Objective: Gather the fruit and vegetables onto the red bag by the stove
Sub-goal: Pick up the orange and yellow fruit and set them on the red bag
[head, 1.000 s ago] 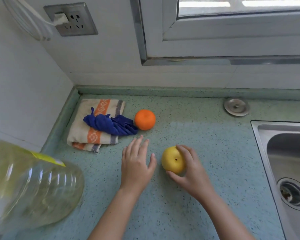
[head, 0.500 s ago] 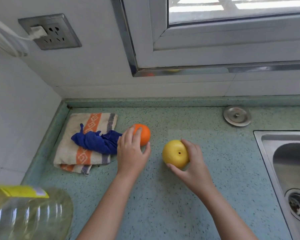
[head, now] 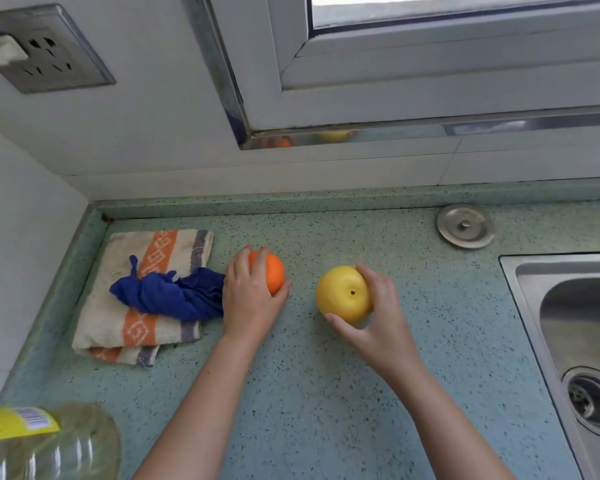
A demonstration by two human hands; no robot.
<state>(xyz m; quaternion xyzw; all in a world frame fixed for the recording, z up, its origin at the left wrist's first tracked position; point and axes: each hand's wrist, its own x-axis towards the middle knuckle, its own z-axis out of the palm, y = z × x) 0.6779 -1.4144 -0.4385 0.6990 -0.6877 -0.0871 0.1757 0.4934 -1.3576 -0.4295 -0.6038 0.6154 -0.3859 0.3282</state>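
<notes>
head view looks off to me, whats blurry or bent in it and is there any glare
In the head view the plastic bottle at lower left is soft, too close to the lens; the window frame leans and bows from the wide angle; the steel sill strip mirrors the orange and the yellow fruit; light on the counter is even, without harsh glare.

The picture is bright with soft daylight. The light comes in through the window (head: pixel 465 8) at 1 o'clock, where the glass is washed out white. Shadows on the table (head: pixel 326 393) are faint and soft. The metal strip (head: pixel 499 126) under the window shines, and the sink (head: pixel 568 306) at 3 o'clock gleams. The orange (head: pixel 274 275) and the yellow fruit (head: pixel 343 296) in the middle look sharp. Straight lines bend near the edges. The bottle (head: pixel 49 445) at 7 o'clock looks blurry.
</notes>
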